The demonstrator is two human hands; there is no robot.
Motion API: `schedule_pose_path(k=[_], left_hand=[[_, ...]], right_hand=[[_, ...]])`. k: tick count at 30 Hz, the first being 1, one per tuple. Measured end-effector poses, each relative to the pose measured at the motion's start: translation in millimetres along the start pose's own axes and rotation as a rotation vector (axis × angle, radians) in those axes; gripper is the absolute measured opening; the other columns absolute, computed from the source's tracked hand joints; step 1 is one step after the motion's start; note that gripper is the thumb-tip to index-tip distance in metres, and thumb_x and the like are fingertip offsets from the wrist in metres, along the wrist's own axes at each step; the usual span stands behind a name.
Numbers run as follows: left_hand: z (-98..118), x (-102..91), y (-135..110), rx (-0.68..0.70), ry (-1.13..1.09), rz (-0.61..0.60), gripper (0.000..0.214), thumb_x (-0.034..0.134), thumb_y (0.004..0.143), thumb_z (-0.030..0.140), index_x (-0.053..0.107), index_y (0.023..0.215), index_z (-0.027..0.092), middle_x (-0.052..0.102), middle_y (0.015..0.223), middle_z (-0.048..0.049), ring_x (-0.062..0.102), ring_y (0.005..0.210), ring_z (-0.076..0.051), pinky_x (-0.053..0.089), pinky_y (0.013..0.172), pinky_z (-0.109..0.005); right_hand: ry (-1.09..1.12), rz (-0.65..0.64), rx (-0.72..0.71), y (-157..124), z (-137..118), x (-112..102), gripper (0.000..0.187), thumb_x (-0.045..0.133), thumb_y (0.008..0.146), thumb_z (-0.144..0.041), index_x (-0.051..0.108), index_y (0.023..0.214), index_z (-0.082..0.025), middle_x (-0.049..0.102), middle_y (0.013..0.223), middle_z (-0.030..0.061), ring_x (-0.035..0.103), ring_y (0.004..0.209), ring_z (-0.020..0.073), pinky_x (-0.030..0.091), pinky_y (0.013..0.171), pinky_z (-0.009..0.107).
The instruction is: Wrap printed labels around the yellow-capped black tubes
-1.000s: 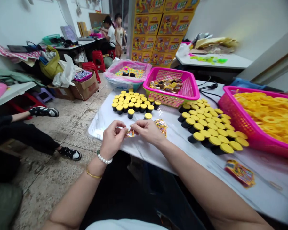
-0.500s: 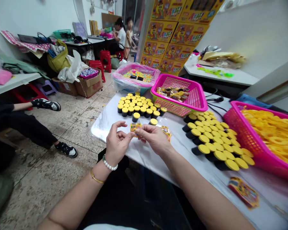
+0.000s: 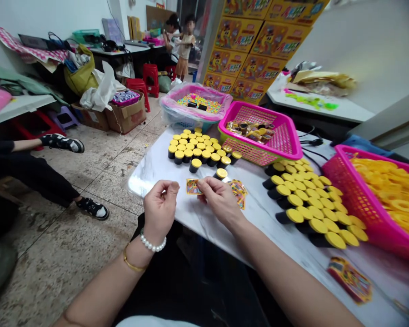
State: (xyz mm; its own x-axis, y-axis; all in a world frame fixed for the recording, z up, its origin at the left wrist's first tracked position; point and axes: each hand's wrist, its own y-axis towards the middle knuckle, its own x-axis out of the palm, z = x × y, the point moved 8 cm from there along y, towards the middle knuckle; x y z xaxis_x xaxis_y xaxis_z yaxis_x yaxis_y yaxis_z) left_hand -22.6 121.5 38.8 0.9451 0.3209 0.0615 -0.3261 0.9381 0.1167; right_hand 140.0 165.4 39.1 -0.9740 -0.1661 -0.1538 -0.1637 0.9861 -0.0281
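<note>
Pinching flat, rectangular printed card (image 3: 192, 187) between thumb and fingers of right hand (image 3: 221, 202), above white marbled tabletop (image 3: 198, 219). Now holding left hand (image 3: 159, 204) apart from card, unlike half a second ago; curled fingers to thumb, can't tell if gripping anything. Lying nearby: shiny loose pieces (image 3: 237, 190), black cylinders (image 3: 196, 165) with round yellow tops.
</note>
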Motion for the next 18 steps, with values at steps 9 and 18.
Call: schedule_pose_path(k=[9, 18], left_hand=[[-8.0, 2.8, -0.4, -0.035, 0.002, -0.009, 0.039, 0.066, 0.082, 0.056, 0.068, 0.075, 0.018, 0.048, 0.052, 0.0037, 0.041, 0.047, -0.009, 0.031, 0.043, -0.022], [1.3, 2.6, 0.7, 0.017, 0.017, -0.021, 0.024, 0.071, 0.082, 0.042, 0.076, 0.084, 0.018, 0.063, 0.070, -0.0023, 0.050, 0.056, -0.010, 0.038, 0.047, -0.022]], right_hand=[[-0.066, 0.021, -0.103, -2.5, -11.3, -1.5, 0.046, 0.062, 0.081, -0.064, 0.059, 0.065, -0.021, 0.052, 0.055, -0.0021, 0.048, 0.048, 0.0117, 0.042, 0.047, 0.025], [-0.159, 0.018, -0.223, -4.6, -11.7, -1.5, 0.041, 0.058, 0.088, -0.056, 0.061, 0.069, -0.020, 0.055, 0.057, -0.0006, 0.048, 0.052, 0.0123, 0.039, 0.050, 0.025]])
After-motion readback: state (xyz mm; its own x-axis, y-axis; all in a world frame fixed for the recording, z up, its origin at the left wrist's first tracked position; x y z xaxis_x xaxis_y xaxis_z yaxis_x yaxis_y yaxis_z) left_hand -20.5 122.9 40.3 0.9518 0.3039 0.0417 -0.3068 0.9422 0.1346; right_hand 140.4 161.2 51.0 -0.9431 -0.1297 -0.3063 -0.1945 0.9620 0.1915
